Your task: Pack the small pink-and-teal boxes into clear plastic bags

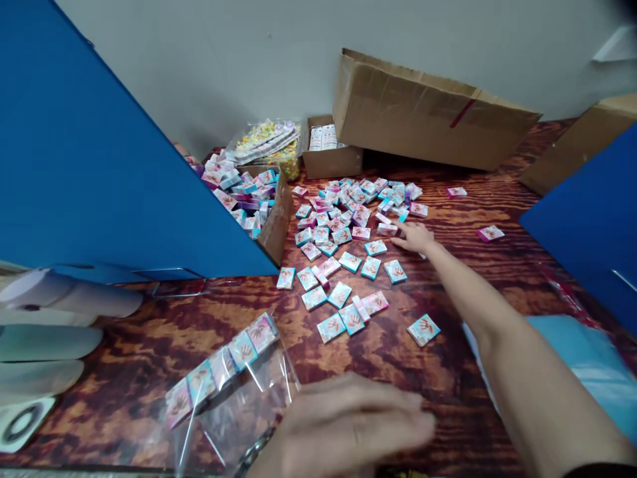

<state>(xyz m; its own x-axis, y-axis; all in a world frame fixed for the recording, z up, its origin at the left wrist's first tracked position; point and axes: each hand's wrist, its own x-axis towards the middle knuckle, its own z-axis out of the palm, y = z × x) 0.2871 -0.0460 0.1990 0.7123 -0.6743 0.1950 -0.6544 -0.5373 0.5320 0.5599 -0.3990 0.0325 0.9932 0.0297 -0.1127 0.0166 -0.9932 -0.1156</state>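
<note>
Right hand (pixel 414 237) stretched to far-middle tabletop (pixel 448 372), open fingers touching small packets (pixel 348 219). Left hand (pixel 343 425) at near edge, flat, open, beside clear bag (pixel 233 392).

Bench (pixel 124 358): wood-grain surface, glossy, smooth, dark brown mottled. Small packets (pixel 348 226): printed card or paper, slight sheen, pink and turquoise. Bag (pixel 233 405): clear plastic film, glossy, creased. Large carton (pixel 423 113): brown corrugated cardboard, matt, dented. Small box (pixel 331 161): matt brown cardboard. Panels (pixel 89 166): blue, smooth, matt. Wall (pixel 223 60): matt, pale, plain.
</note>
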